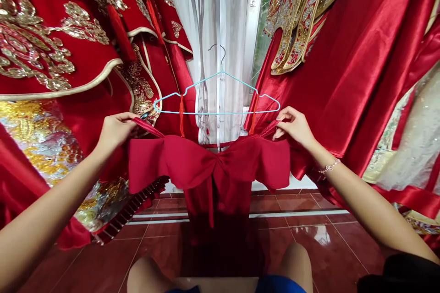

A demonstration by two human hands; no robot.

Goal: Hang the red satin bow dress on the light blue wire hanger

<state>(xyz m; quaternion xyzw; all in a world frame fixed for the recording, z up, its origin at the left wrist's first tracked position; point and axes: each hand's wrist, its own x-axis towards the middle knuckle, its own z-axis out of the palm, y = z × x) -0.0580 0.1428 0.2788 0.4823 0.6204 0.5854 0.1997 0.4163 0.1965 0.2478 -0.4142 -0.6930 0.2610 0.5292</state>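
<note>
A red dress (209, 169) was held up at the middle of the scene, its ruffled top facing the wearer's knees, just below a blue wire hanger (220, 112). Left hand (117, 132): fingers narrow, pinching the left strap (147, 127) near the hanger's left tip. Right hand (294, 127): fingers narrow, pinching the right strap (270, 128), with a thin bracelet (328, 166) on the wrist. Whether either strap touched the hanger could not be told. Red satin robes with gold embroidery (51, 55) hung left and further robes (343, 78) right, a white curtain (233, 32) far behind the hanger. Below lay a glossy red tile floor (330, 233).
</note>
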